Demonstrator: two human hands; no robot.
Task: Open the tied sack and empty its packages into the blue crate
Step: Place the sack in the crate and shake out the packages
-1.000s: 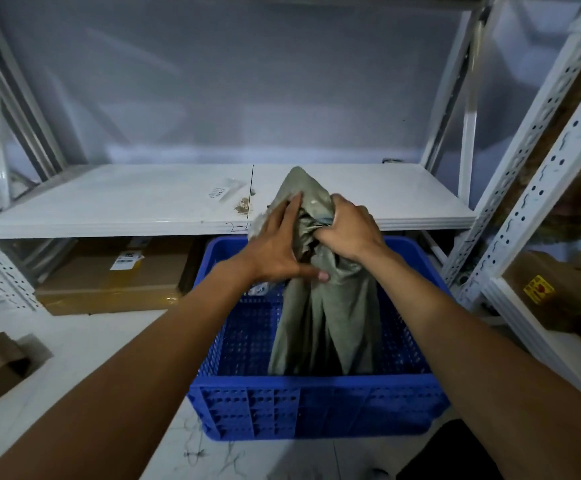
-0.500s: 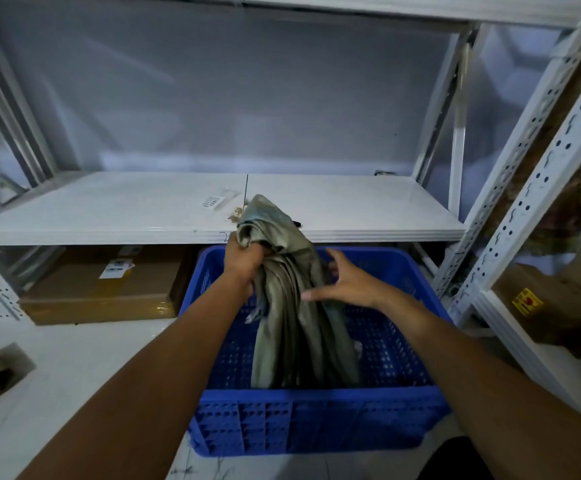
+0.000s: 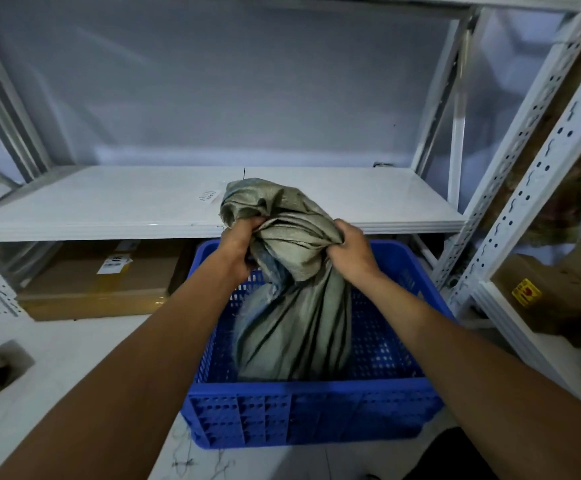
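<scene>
Left hand (image 3: 238,249), right hand (image 3: 349,252) grip sack (image 3: 292,327) in blue crate (image 3: 309,414); label (image 3: 115,263) illegible.

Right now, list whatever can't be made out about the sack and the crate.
Head view only.
No packages show: the cloth of the sack hides what is inside.
The tie of the sack: bunched folds, the left hand and the right hand cover it; tied or loose, cannot tell.
Floor of the crate: partly hidden by the sack and the near wall.
The label on the shelf: too small to read.
</scene>
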